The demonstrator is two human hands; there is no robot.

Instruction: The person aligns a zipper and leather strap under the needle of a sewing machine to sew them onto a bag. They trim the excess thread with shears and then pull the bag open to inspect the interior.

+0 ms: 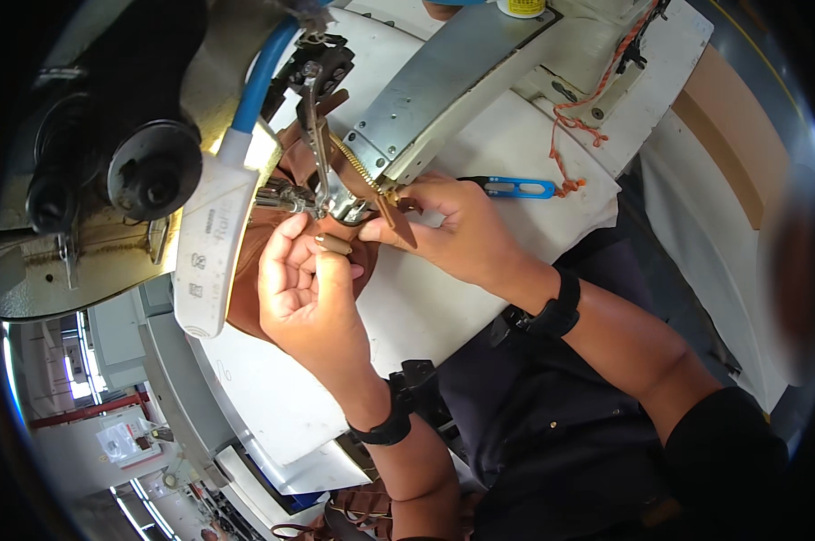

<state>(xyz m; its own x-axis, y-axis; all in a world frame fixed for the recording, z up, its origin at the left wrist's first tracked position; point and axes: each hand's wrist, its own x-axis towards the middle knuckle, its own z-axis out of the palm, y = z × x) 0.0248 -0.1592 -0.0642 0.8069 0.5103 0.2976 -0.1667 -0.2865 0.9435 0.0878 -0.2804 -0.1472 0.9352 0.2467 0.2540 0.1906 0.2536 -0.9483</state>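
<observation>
Clock positions read from the centre of the view.

Workpiece: brown leather piece with a gold-toothed zip [358, 162], lying from 9 to 11 o'clock about the silver metal presser foot [342, 200] of the sewing machine.

Right hand [466, 225], 2 o'clock: grip closed, thumb and fingers pinching the leather by the zip end. Left hand [313, 288], 9 o'clock: fingers curled beside the leather; a small dull-gold cylindrical piece [333, 243] sits at the thumb tip. Cannot tell whether this grip clasps it.

Surface: white, faintly marked tabletop [506, 243] beneath both hands. Long grey metal plate [452, 77] towards 12–1 o'clock, screwed down. Blue-handled thread snips [520, 187] lie at 2 o'clock, just beyond the right hand; a loose orange-and-white cord [561, 135] trails down to their handle end. Pale grey lamp [213, 243] on a blue tube, 9 to 10 o'clock, lights the work area.

Room: brown cardboard panel [732, 149] at 2 o'clock; red horizontal beam [92, 410] and bright windows [82, 370] at 8 o'clock, distorted near the rim. Brown strips [362, 509] gathered below the tabletop, 6 to 7 o'clock.
</observation>
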